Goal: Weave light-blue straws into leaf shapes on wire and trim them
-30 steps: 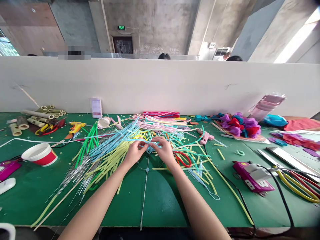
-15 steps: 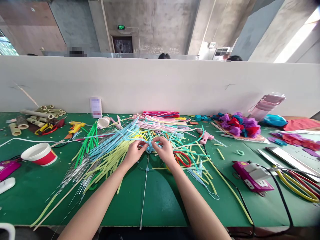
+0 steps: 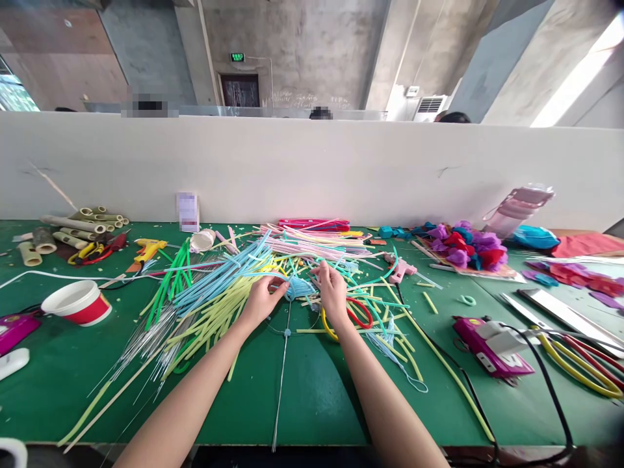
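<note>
My left hand (image 3: 266,300) pinches the edge of a light-blue, fan-shaped piece (image 3: 301,288) between thumb and fingers. From beneath that piece a thin wire stem (image 3: 281,383) runs toward the table's front edge, with a small light-blue knob (image 3: 287,333) partway along. My right hand (image 3: 334,296) is apart from the piece, to its right. Its thumb and fingertips are pressed together; whatever they grip is too small to make out. Behind both hands lie light-blue tube strips (image 3: 224,270) and yellow-green strips (image 3: 214,318). Scissors with red and yellow handles (image 3: 359,313) lie partly hidden under my right hand.
A paper cup (image 3: 78,302), yellow glue gun (image 3: 149,249) and bamboo pieces (image 3: 88,227) stand left. On the right are a pink glue gun (image 3: 400,268), a magenta power block (image 3: 494,348) with a black cable, large scissors (image 3: 575,364) and purple-red petals (image 3: 468,246). A white partition (image 3: 312,166) borders the back.
My right hand has drawn away from the light-blue piece, rightward and slightly up, uncovering more of it. My left hand stays in nearly the same place, still pinching the piece.
</note>
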`<action>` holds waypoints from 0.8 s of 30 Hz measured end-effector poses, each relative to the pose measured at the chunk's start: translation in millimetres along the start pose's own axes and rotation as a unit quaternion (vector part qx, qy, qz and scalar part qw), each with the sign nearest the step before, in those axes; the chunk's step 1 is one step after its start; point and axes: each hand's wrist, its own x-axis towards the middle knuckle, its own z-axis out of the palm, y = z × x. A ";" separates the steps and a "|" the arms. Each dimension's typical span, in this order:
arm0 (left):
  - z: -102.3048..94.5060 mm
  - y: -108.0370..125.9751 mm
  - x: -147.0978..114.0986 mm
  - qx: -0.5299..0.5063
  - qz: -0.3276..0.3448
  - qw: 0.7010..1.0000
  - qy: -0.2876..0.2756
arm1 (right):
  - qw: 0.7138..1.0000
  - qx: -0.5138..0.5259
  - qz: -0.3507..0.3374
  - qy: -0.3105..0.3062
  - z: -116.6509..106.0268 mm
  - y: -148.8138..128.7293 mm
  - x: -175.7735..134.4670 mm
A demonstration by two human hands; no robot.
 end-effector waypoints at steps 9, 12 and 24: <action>0.6 4.1 -0.8 -0.006 0.004 1.000 -0.005 | 0.983 0.026 -0.092 -0.157 10.7 -6.0 -10.9; 1.3 6.3 -1.9 -0.011 0.019 0.999 -0.024 | 0.982 0.046 -0.081 -0.166 17.0 -1.8 -13.2; 0.2 5.0 1.6 -0.138 -0.029 0.990 0.030 | 0.981 0.141 -0.002 -0.136 18.5 1.7 -7.3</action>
